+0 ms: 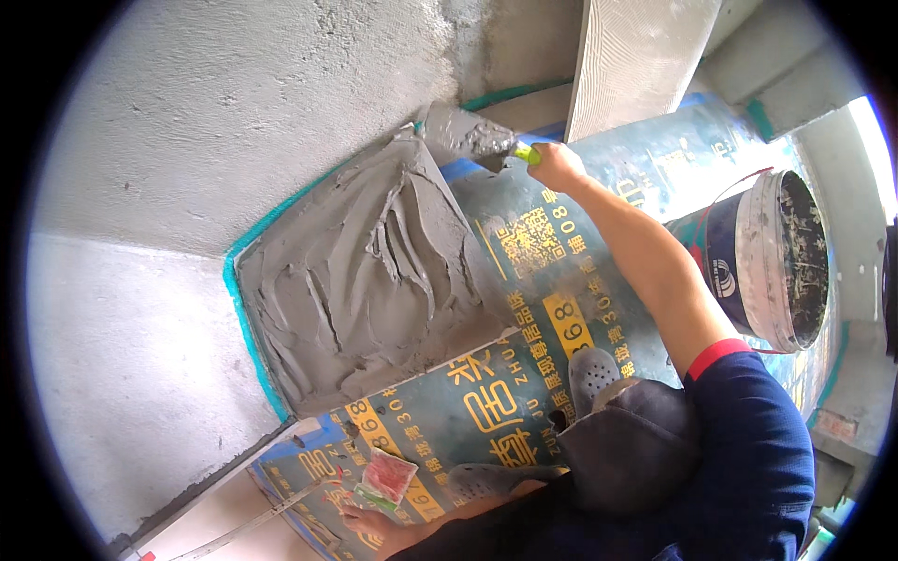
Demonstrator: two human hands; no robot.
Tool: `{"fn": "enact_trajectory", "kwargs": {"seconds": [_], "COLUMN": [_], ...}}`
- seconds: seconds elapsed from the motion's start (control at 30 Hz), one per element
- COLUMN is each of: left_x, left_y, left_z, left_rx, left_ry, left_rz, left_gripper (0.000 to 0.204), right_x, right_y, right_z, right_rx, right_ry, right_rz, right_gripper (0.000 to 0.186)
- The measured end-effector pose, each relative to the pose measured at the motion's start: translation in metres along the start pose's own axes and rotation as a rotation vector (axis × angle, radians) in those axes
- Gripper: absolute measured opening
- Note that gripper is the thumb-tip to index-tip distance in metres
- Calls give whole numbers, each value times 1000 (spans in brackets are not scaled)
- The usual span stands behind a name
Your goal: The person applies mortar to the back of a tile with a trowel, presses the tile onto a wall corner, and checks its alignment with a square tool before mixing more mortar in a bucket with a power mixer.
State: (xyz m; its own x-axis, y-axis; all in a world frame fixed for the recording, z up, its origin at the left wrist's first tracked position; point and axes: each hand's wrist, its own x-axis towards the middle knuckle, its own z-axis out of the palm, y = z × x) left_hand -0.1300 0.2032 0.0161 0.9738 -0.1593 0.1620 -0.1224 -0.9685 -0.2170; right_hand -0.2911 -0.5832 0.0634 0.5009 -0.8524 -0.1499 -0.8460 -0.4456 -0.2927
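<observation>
My right hand (552,166) grips the green handle (526,153) of a mortar-caked trowel (468,136) at the upper corner of a square tile (365,280) thickly covered with wavy grey mortar. The tile lies on printed green floor sheeting (552,252), beside the rough wall's teal-banded base. My left hand (369,524) is low at the bottom, fingers loosely apart, beside a small tool with a red pad (389,475) and green handle.
A mortar-stained bucket (772,262) stands at the right. A pale panel (627,61) with combed mortar is at the top. Concrete walls (168,122) border the left and top. My grey perforated shoes (587,374) and bent knee occupy the lower middle.
</observation>
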Motion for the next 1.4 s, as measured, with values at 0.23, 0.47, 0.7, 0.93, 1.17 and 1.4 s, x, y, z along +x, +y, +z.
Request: {"fn": "enact_trajectory", "kwargs": {"seconds": [0.23, 0.47, 0.7, 0.93, 1.17, 1.4], "left_x": [-9, 28, 53, 98, 70, 49], "left_y": [30, 89, 160, 206, 247, 244], "left_z": [-41, -68, -35, -32, -45, -86], "left_rx": [-370, -486, -661, -1038, -1208, -1822], "left_ry": [-176, -82, 145, 306, 51, -645], "left_rz": [-415, -262, 17, 33, 249, -210], "left_gripper": [34, 47, 38, 28, 22, 19], "right_x": [-63, -160, -306, -369, -454, -297], "right_y": [-25, 28, -9, -26, 67, -33], "right_z": [13, 10, -154, -291, -328, -258], "right_rx": [235, 185, 744, -303, -961, -9], "right_ry": [-348, -407, -180, 320, -356, -65], "right_rz": [-98, 139, 537, 587, 107, -104], "right_gripper": [35, 45, 27, 37, 17, 22]}}
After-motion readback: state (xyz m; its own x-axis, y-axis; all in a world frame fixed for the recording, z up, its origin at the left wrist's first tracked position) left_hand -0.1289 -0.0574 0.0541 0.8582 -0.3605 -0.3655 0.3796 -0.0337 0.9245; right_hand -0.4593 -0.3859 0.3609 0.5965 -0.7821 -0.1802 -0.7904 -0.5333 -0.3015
